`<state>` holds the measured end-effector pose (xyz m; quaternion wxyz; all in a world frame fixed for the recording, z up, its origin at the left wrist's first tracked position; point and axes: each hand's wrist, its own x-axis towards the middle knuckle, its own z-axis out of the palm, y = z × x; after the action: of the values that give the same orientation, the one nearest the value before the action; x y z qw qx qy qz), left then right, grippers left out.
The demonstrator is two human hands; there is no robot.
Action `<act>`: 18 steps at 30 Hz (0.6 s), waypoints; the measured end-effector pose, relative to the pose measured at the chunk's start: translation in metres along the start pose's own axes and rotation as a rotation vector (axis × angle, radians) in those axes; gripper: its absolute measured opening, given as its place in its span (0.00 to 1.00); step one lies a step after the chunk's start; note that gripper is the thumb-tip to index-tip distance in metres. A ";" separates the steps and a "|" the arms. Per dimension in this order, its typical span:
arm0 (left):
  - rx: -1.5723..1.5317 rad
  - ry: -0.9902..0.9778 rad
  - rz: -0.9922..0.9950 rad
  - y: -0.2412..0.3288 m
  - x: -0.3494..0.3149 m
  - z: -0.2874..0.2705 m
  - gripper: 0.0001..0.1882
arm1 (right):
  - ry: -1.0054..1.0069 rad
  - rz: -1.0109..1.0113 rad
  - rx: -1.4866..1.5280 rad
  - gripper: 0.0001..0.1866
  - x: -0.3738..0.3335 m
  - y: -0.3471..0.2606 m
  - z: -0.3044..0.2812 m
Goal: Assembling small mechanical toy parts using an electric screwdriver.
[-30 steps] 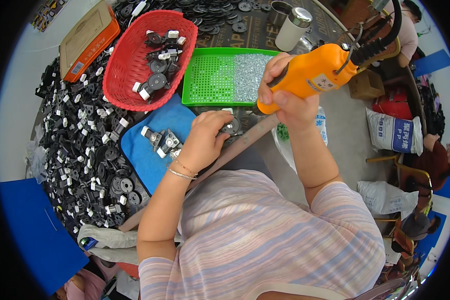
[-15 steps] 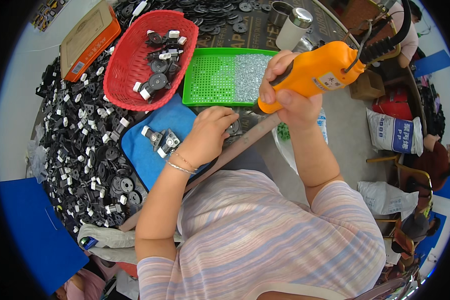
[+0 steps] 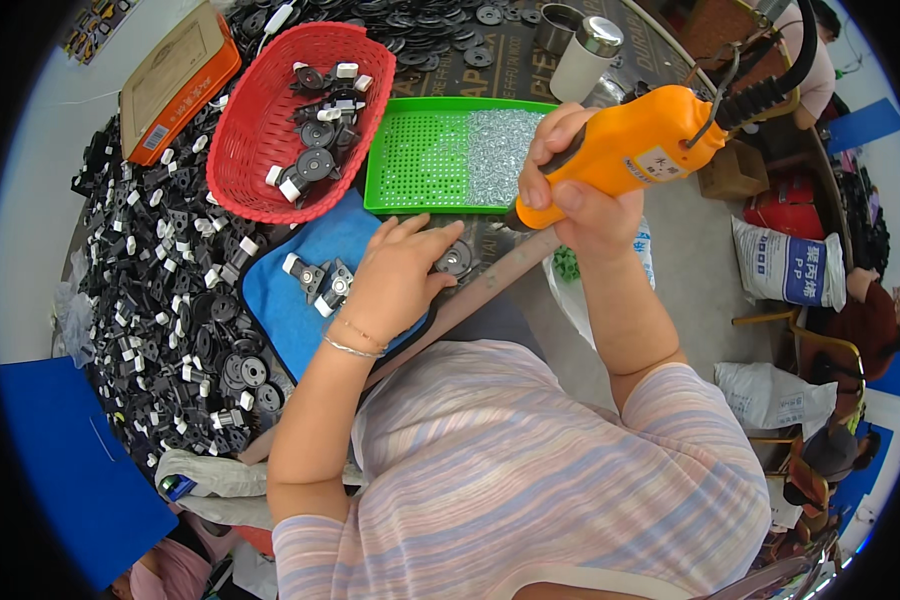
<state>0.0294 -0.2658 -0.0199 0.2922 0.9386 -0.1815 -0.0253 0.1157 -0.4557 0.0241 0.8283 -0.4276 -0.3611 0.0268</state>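
- A striped shirt [image 3: 550, 440] fills the near part of the view, with bare forearms reaching forward from its sleeves.
- The left hand [image 3: 400, 275], a thin bracelet on its wrist, is over the counter's near edge [image 3: 505, 270]. Its grip is spread, with thumb and forefinger on either side of a dark round wheel [image 3: 456, 260]; whether they press on it, I cannot tell.
- That wheel lies on the counter, just beyond the near edge.
- The right hand [image 3: 582, 185] has its grip wrapped around an orange power tool [image 3: 660, 125], whose narrow tip points down and left, near the wheel but apart from it. A thick black cable [image 3: 802, 50] runs up from its back end.
- Left of the wheel, a blue cloth [image 3: 315, 240] carries small black, white and metal assemblies [image 3: 310, 276].
- Past the hands sits a green perforated tray [image 3: 400, 135], its right part covered with small silvery pieces [image 3: 505, 150].
- Beside it, a tilted red basket [image 3: 238, 150] holds similar assemblies.
- A heap of black and white parts [image 3: 160, 270] spreads along the left.
- Farther back stand an orange box [image 3: 175, 90] and a white flask [image 3: 582, 70] with a silver lid.
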 end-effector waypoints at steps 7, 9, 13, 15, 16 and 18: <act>0.072 0.099 0.025 0.001 -0.010 -0.004 0.29 | 0.033 0.006 -0.032 0.16 -0.002 0.000 0.003; 0.083 0.110 0.016 0.001 -0.012 -0.005 0.30 | 0.046 0.006 -0.031 0.16 -0.003 0.001 0.004; 0.106 0.106 0.003 0.000 -0.014 -0.002 0.31 | 0.059 0.010 -0.029 0.16 -0.003 0.001 0.005; 0.069 0.162 -0.014 0.001 -0.014 -0.001 0.35 | 0.053 0.012 -0.041 0.16 -0.003 0.001 0.005; 0.069 0.162 -0.014 0.000 -0.014 -0.001 0.35 | 0.047 0.014 -0.052 0.16 -0.003 0.001 0.005; -0.027 0.154 -0.039 -0.003 -0.015 -0.002 0.36 | 0.048 0.010 -0.057 0.16 -0.003 0.001 0.004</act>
<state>0.0164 -0.2568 -0.0210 0.3174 0.9371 -0.1399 0.0389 0.1109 -0.4533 0.0233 0.8240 -0.4534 -0.3396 0.0105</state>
